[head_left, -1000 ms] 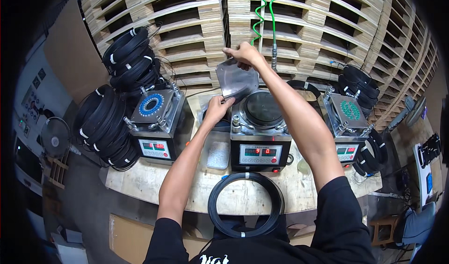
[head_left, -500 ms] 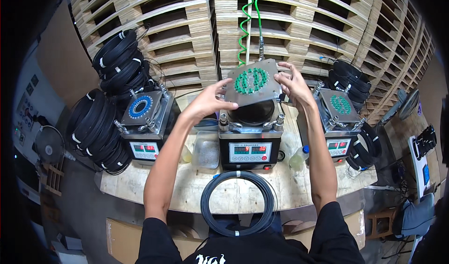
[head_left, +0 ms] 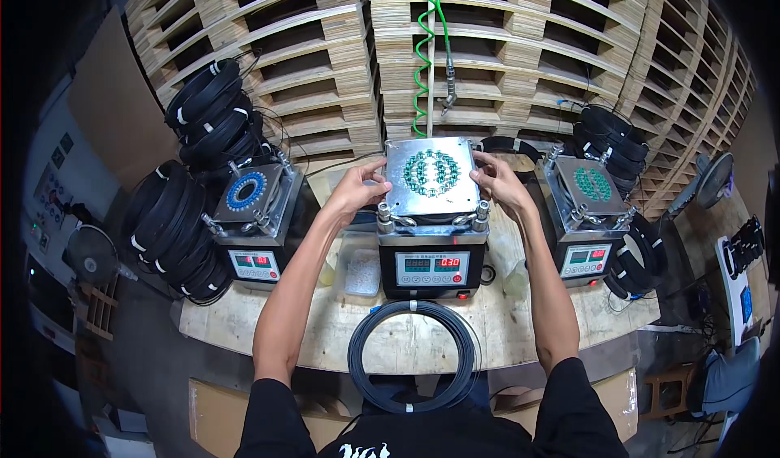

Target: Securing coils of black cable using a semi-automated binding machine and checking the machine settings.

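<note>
A square metal plate (head_left: 400, 154) carrying small green pieces (head_left: 432, 174) in a round pattern lies level on top of the middle machine (head_left: 389, 275). My left hand (head_left: 360, 188) holds the plate's left edge, its thumb and fingers closed there. On the opposite edge, my right hand (head_left: 500, 183) grips with thumb and fingers. The machine's front has a white control panel (head_left: 428, 269) with a lit red display. Closer to me, a tied coil of black cable (head_left: 357, 352) rests at the table's front edge, partly over my lap.
Similar machines stand at left (head_left: 254, 265) and right (head_left: 586, 259). Black cable coils (head_left: 166, 222) are stacked beyond the left one. A clear plastic box (head_left: 362, 275) and a bottle (head_left: 515, 281) flank the middle machine. A green air hose (head_left: 445, 32) hangs before wooden pallets (head_left: 309, 44).
Both hands have lowered the plate from a tilted, raised position to lie level on the middle machine. The hose nozzle now hangs in view behind it. The middle machine's display has changed.
</note>
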The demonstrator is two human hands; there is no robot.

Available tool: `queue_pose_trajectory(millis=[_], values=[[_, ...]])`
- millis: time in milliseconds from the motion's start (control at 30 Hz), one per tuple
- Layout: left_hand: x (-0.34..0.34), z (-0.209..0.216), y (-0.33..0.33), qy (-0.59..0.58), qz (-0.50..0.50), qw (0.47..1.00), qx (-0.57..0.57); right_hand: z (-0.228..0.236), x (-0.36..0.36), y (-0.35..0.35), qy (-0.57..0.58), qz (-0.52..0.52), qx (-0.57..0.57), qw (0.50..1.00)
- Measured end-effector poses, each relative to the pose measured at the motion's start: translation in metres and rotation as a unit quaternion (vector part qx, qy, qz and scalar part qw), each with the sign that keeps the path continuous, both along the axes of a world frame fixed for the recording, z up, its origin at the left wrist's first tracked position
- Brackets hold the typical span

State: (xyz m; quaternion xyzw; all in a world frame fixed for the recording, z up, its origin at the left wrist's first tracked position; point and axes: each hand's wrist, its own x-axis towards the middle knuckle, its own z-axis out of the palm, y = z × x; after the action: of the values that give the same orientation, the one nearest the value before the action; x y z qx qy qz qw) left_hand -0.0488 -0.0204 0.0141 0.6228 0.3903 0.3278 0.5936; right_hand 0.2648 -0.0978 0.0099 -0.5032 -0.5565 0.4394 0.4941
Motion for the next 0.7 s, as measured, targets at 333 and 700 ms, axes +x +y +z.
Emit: queue_pose_trajectory(millis=[333, 700], values=[[-0.003, -0.017, 0.003, 0.032, -0.030, 0.999, -0.011, -0.027, 0.006, 0.006, -0.037, -0.022, -0.047, 0.998], [-0.041, -0.067, -0.094, 0.054, 0.267, 0.905, 0.325, -0.086, -0.010, -0.085, -0.139, -0.285, 0.138, 0.938]])
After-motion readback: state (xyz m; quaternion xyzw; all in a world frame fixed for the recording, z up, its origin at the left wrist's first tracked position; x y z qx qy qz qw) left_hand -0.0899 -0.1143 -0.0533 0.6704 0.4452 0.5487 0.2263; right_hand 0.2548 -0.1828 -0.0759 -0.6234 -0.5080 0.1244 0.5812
